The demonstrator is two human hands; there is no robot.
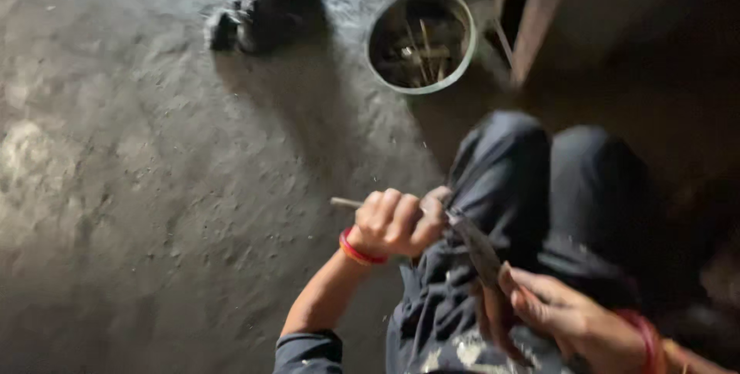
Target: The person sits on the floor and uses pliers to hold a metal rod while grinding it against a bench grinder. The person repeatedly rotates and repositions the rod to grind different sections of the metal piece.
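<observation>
Below:
Left hand (395, 224): fingers clenched round a thin stick (344, 203).
Right hand (559, 314): grips a knife (476, 249) (blurred) over the knees.
Bucket (421, 38): well apart, on the floor.

Red bangles (359, 252) ring the wrist; dark blue trousers (509, 189); pale green round metal pot (421, 38) on grey, speckled earthen floor (154, 189)

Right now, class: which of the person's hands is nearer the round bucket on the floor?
Left. The left hand grips a stick just below the bucket; the right hand sits lower, farther away.
</observation>
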